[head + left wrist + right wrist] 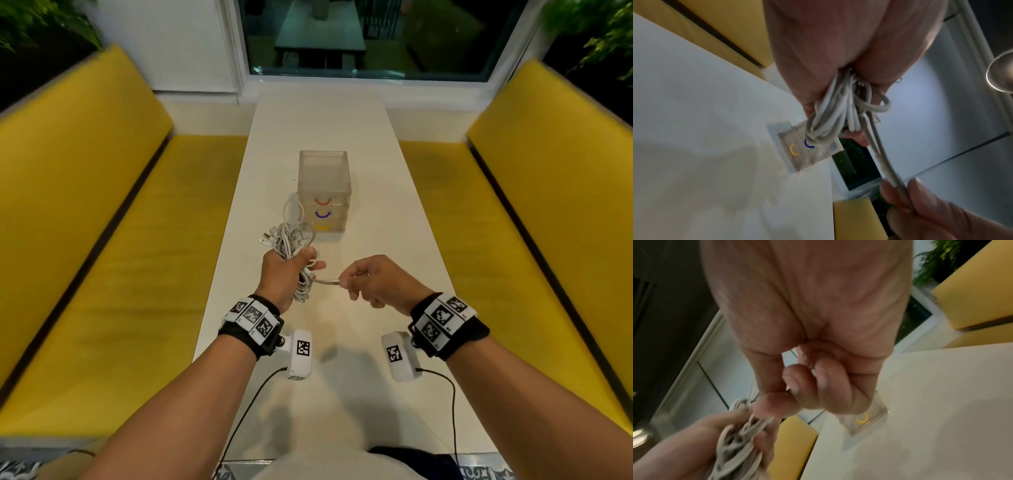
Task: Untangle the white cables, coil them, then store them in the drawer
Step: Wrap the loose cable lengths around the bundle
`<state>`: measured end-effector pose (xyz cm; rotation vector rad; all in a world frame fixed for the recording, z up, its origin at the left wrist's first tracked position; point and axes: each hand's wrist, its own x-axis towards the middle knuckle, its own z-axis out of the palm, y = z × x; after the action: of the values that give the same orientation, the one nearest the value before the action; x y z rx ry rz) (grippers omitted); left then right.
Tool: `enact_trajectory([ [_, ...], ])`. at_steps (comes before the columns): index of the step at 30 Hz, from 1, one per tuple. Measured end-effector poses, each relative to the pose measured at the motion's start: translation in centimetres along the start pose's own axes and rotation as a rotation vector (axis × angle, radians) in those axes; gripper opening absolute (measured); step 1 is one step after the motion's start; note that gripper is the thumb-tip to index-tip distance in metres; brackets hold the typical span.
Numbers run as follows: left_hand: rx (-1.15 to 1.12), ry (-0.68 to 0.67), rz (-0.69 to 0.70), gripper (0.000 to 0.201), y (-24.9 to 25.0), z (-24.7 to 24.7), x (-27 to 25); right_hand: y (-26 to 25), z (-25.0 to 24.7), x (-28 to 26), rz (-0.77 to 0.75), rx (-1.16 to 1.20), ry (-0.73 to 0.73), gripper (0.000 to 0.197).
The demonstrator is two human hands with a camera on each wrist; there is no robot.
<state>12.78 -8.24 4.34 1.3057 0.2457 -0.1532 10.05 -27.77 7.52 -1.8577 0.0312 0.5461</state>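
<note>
Holding a messy bunch of thin white cables [297, 253] in my left hand [280, 280], I keep it up in the air, just in front of the small clear plastic box of drawers [324, 192]. My left fingers [310, 255] are curled tight round the middle of the bunch. Loops and little plug ends stick out above my fist, toward the box, and more loops hang out below it, on the side away from the box.

One cable end [327, 281] comes out of the bunch and goes sideways to my right hand [371, 281]. My right thumb and first finger [920, 191] pinch that end, and my other right fingers [836, 386] are curled in. My two hands are near each other but do not touch.

The box stands on the long white table [387, 219]. It has three drawers with curved handles: red on top, blue in the middle, yellow at the bottom. All three look shut. Long yellow seats [102, 240] run along both sides of the table, to the left and right of the box.
</note>
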Motion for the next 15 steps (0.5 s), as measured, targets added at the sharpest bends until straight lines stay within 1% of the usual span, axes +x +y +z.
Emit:
enact_trajectory([
  [2,0.021,0.006,-0.018,0.013,-0.4,0.2,-0.2,-0.3,-0.6,0.0,-0.021,0.093,0.038,0.009],
  [6,0.030,0.026,-0.041,0.020,-1.0,1.0,-0.5,-0.2,0.1,0.4,-0.032,0.538,0.053,0.014],
  [8,0.029,0.021,-0.034,0.020,-1.1,1.3,-0.6,0.1,1.0,0.6,-0.047,0.658,0.083,0.014],
  [11,0.034,-0.021,-0.012,0.020,-1.5,1.7,-0.8,0.5,3.0,0.9,-0.082,0.604,0.127,0.005],
  [13,0.036,-0.020,-0.005,0.019,-1.7,1.8,-0.9,0.9,4.0,1.1,-0.117,0.560,0.190,0.005],
  [15,0.048,-0.007,-0.006,0.023,-1.8,1.6,-0.7,1.2,4.0,1.1,-0.136,0.438,0.246,0.005],
])
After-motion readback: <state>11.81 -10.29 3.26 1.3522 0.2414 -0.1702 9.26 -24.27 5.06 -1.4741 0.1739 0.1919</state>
